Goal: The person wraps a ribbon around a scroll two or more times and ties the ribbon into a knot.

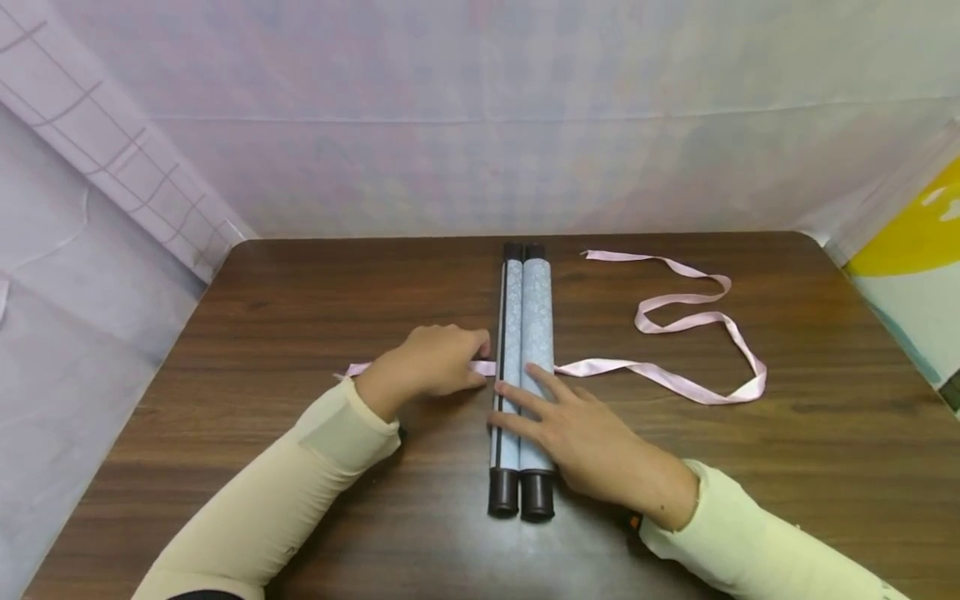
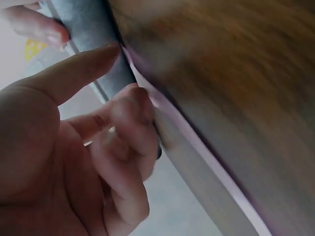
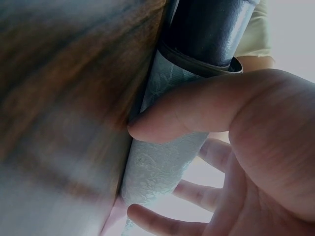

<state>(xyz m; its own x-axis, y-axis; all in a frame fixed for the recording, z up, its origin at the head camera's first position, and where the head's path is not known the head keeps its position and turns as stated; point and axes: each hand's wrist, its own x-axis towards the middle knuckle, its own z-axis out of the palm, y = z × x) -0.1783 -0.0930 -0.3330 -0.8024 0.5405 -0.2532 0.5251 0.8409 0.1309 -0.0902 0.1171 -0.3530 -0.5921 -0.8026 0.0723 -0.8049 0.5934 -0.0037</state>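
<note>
A scroll (image 1: 537, 317) rolled from both ends lies lengthwise on the table as two light blue patterned rolls side by side, with dark end knobs. A pink ribbon (image 1: 600, 365) emerges from both sides of it, the stretch between hidden by the rolls. My right hand (image 1: 592, 433) rests on the lower half of the scroll, fingers spread across both rolls and thumb along the right side. Left of the scroll, my left hand (image 1: 423, 362) hovers over the ribbon's short side. In the left wrist view, its thumb and forefinger stay apart near the ribbon (image 2: 197, 142); the other fingers bend.
The brown wooden table (image 1: 300, 300) has rounded far corners. The ribbon's long side winds over its right half toward the far edge. A pale cloth (image 1: 480, 167) hangs behind the table, and a yellow patch (image 1: 918, 229) shows at the right.
</note>
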